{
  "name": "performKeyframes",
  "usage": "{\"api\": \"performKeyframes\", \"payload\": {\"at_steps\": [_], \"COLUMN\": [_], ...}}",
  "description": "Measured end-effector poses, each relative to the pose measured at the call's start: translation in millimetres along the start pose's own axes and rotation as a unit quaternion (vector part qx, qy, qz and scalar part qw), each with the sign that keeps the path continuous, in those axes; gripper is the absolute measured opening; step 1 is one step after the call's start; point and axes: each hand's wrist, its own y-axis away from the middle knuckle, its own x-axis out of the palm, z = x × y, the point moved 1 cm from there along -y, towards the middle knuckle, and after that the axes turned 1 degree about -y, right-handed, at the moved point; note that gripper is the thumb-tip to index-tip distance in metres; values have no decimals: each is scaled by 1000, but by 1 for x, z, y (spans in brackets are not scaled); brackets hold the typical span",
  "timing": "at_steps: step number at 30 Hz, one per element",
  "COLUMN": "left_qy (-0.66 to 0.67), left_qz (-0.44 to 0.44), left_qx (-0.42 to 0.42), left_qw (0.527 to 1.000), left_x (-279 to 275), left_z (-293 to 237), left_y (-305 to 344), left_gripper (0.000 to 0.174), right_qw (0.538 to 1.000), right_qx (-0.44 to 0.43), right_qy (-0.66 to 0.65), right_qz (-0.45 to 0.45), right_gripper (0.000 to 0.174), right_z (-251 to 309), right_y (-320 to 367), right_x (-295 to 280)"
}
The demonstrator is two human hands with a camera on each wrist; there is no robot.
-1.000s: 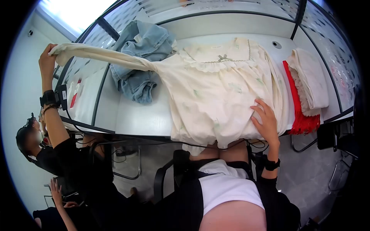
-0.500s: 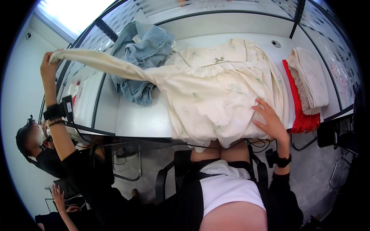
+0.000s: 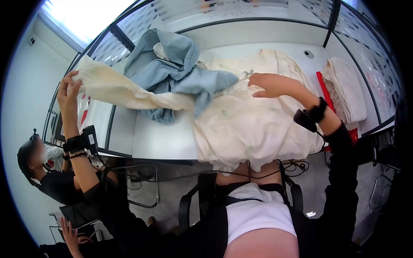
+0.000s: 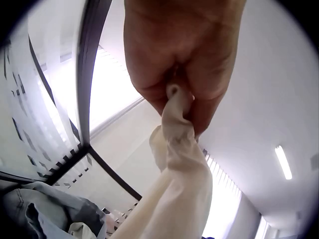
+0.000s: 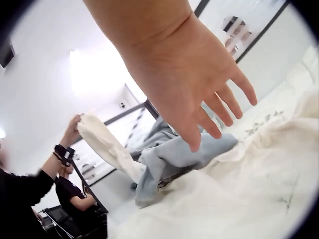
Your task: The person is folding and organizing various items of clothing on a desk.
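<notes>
In the head view the left hand is raised at the left, its fingers pinching the cuff end of a cream sleeve. The left wrist view shows the gathered cloth hanging from that pinch. The sleeve runs to a cream garment with a faint leaf print, spread over the desk. Over the garment's upper part is the right hand, fingers spread and holding nothing; the right wrist view shows the palm above the cloth. A light blue denim piece is heaped beside it, one part lying over the garment's shoulder.
At the desk's right lie a folded cream cloth and a red fringed cloth. Partition panels border the desk. A cable hangs along its front edge. Another person sits at the left.
The right hand has moved from the garment's lower right up and left to its neckline. The left hand has come slightly right and lower with the sleeve. Part of the denim now covers the garment's shoulder.
</notes>
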Motion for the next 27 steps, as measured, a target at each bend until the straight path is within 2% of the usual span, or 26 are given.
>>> {"api": "performKeyframes", "payload": {"at_steps": [4,5,8,12,13,16,17,20,24,27], "left_qy": [-21,-59,-83,-182,-196,-118,-110,-61,-43,-4], "left_qz": [28,54,106,169,161,106,69,-22,-52,-55], "left_qx": [-65,-57,-130,-207,-188,-254,-227,-190,-153,-193], "left_qw": [997,995,982,946,949,954,965,980,986,980], "left_x": [15,10,7,-28,-34,-57,-58,-57,-50,-38], "left_z": [-26,-23,-38,-21,-18,-3,0,0,3,6], "left_y": [6,6,16,21,23,21,23,18,12,15], "left_gripper": [33,53,59,51,37,26,23,27,28,29], "right_qw": [999,999,998,985,983,976,973,961,941,946], "right_qx": [22,32,66,170,184,204,213,249,326,313], "right_qy": [16,20,13,-5,-7,48,56,82,50,56], "right_qz": [-17,-5,8,20,26,60,71,84,70,64], "right_gripper": [49,52,69,85,88,101,102,105,108,109], "right_z": [-15,-14,-18,-37,-37,-59,-61,-72,-84,-90], "right_y": [-56,-64,-79,-86,-83,-84,-84,-91,-91,-93], "right_x": [27,31,41,41,32,32,31,33,30,28]}}
